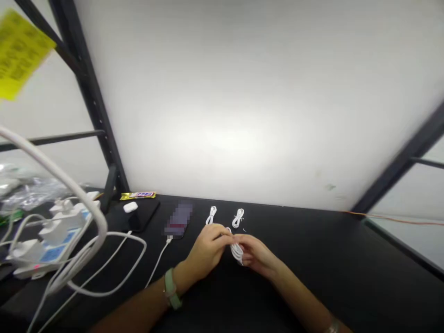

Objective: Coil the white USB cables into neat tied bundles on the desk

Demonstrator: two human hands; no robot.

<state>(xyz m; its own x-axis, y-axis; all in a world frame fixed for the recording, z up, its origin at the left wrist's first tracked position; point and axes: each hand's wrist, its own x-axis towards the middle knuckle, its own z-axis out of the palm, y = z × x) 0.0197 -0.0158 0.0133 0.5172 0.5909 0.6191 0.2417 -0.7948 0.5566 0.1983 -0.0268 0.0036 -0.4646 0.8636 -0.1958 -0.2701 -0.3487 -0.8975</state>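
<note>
Head view: one white cable coil [237,253] is held above the table [312,259], between two bare hands. The right hand [256,256] has its fingers clamped on the coil from the right. The left hand [210,247] has its fingers pinched together at the coil's upper end, touching the right fingertips; the exact part gripped is too small to tell. A green band [171,289] circles the left wrist.

Containers: clear plastic bags [31,189] lie at the far left; pale items show in them, too blurred to identify or count. One white power strip [50,254] stands at the left with several white plugs in its sockets; cable loops cover part of it, preventing an exact count.

Count on the table: two tied white cable bundles, one to the left [211,216] and one to the right [237,218], lie apart just beyond the hands. One phone [178,221] lies left of them, a white lead [157,263] at its near end. Farther left: one small white case [130,207], one gold-wrapped bar [138,196].
</note>
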